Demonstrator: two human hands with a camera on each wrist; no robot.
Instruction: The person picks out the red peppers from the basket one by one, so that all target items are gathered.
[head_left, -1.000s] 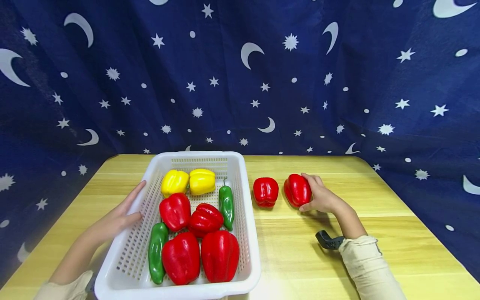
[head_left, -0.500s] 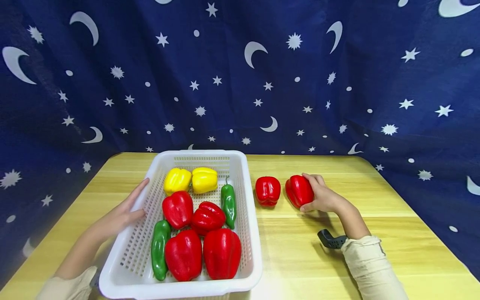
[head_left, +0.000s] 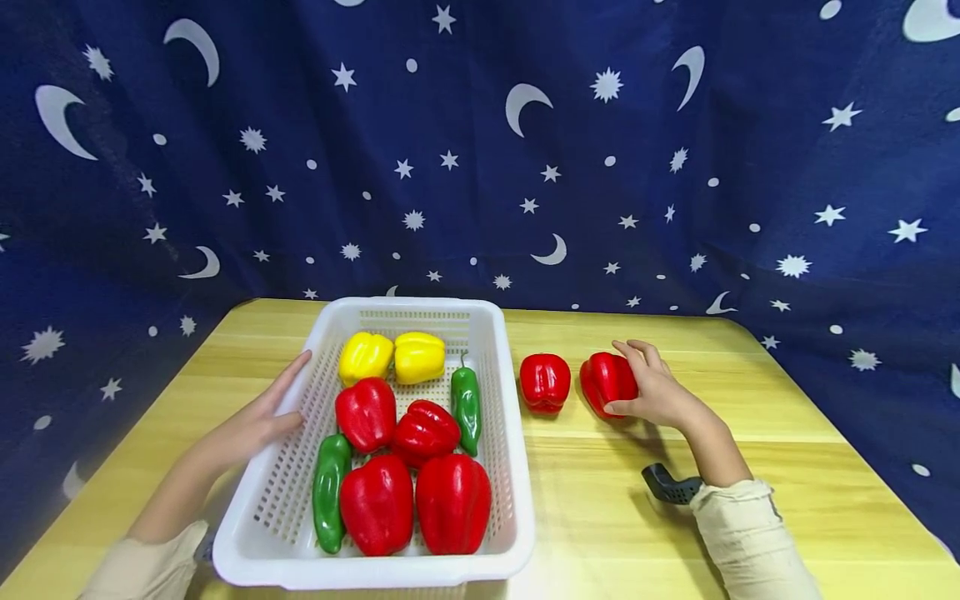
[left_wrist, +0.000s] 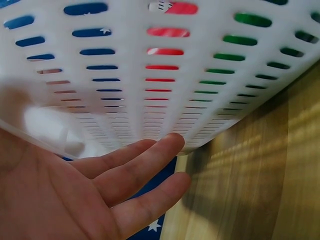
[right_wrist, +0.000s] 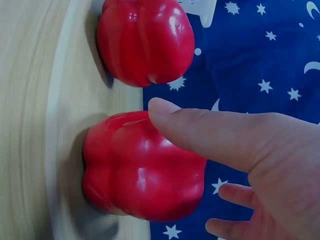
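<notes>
In the head view a white perforated plastic basket (head_left: 255, 508) holds red bell peppers (head_left: 452, 504), two yellow bell peppers (head_left: 419, 357) and two long green peppers (head_left: 331, 492). My left hand (head_left: 251, 427) is at its left side, thumb at the rim. The left wrist view shows straight fingers (left_wrist: 145, 170) along the outside of the slotted wall. Right of the basket, my right hand (head_left: 660, 393) is around the far side of a red bell pepper (head_left: 606, 379) on the table. Its thumb (right_wrist: 195, 125) overlaps that pepper, and the other fingers stand loosely apart from it.
Another red bell pepper (head_left: 544, 383) sits between the basket and the right hand. A black wrist-worn device (head_left: 670, 486) hangs near the right sleeve. Behind the wooden table (head_left: 600, 533) hangs a dark blue curtain (head_left: 465, 217) with moons and stars.
The right hand's fingers have loosened and spread from the red bell pepper beneath them. The head view has shifted, so everything appears farther right. The left hand stays beside the basket.
</notes>
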